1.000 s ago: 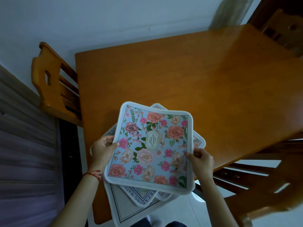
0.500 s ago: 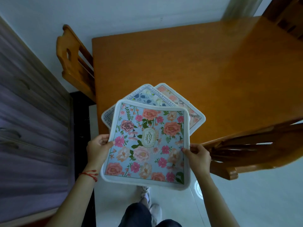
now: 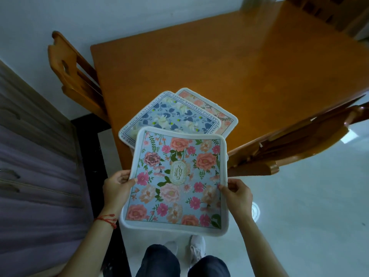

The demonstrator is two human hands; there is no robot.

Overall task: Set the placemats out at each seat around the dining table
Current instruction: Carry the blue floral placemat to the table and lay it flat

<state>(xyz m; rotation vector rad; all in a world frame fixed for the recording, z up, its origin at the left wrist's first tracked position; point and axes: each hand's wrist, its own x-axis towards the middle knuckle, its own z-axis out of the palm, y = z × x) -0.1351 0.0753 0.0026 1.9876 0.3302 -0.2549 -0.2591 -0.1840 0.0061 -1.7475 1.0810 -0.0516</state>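
Both hands hold the floral placemat (image 3: 175, 181) off the worktop (image 3: 229, 68): left hand (image 3: 116, 185) pinches its left edge, right hand (image 3: 236, 193) its right edge. Blue placemat (image 3: 169, 114) and peach placemat (image 3: 216, 112) lie overlapped at the near worktop corner. Wooden chair (image 3: 73, 74) at left side, another chair (image 3: 299, 140) at right. Red string bracelet (image 3: 106, 219) on left wrist.

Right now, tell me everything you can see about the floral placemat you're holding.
The floral placemat is roughly square with rounded corners and a thick white border. Its pale blue face carries pink, peach and coral flowers with green leaves around a central oval label. It looks soft and padded. It is held face up off the table, its far edge overlapping the blue placemat. The left hand pinches its left edge, the right hand its right edge.
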